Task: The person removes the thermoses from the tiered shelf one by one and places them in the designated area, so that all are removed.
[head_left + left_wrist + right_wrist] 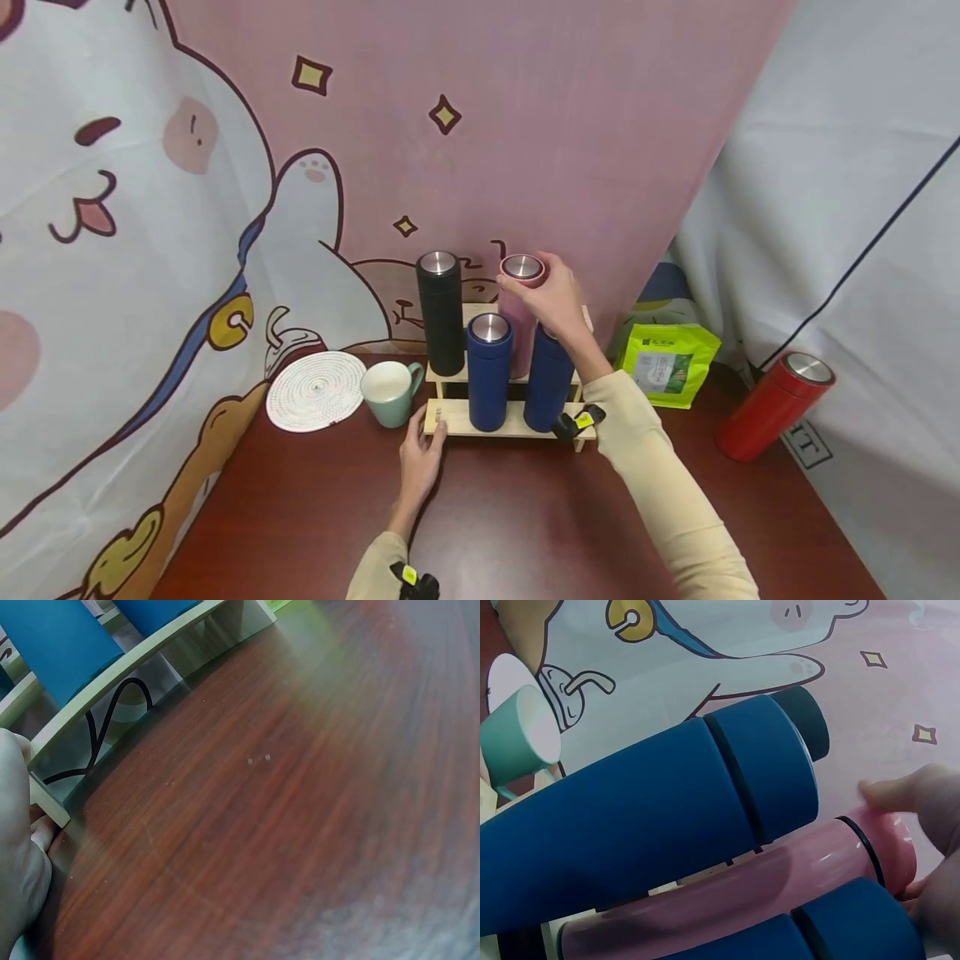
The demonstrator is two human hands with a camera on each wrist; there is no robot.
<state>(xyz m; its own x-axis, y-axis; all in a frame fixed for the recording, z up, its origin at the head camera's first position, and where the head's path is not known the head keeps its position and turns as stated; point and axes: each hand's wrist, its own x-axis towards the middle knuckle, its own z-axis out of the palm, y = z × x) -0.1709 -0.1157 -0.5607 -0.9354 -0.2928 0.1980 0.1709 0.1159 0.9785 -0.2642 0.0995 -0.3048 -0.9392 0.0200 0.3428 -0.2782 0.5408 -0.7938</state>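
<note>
A pink thermos bottle (516,321) stands on the back step of a light wooden two-tier rack (453,423). My right hand (557,296) grips its top, thumb and fingers on either side of the lid, as the right wrist view also shows with the pink bottle (742,896). With my left hand (422,454) I hold the rack's front left end; in the left wrist view the hand (16,840) is at the rack's edge. Two blue bottles (489,375) (547,383) stand on the front step. A black bottle (441,317) is upright at the back left.
Left of the rack are a mint-green mug (390,404) and a round white woven mat (315,392). A green pouch (666,362) stands to the right. Farther right, a red bottle (772,408) is on the dark wooden table (510,517). A printed cloth (570,125) hangs behind.
</note>
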